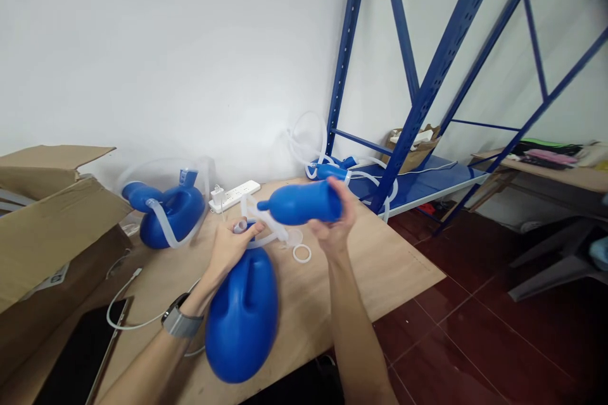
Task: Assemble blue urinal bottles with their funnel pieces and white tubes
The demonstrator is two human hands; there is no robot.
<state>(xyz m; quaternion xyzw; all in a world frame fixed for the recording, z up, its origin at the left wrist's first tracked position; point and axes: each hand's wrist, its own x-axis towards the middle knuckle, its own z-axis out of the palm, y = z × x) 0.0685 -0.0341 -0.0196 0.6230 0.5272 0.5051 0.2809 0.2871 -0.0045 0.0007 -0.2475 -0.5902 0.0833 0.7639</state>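
Near table (403,247) edge: right hand (335,228) grips funnel (301,204).

Right half of the table (394,266) was wide open, bare wood clear to the edge, loads of room. Left side was cramped: a big cardboard box (47,221) walled it off, with a blue jug (166,212) and power strip (235,195) along the back. A second jug (242,316) sat right against the left hand (232,247), a white ring (301,254) lay mid-table, and a rack post (403,145) blocked the far corner.
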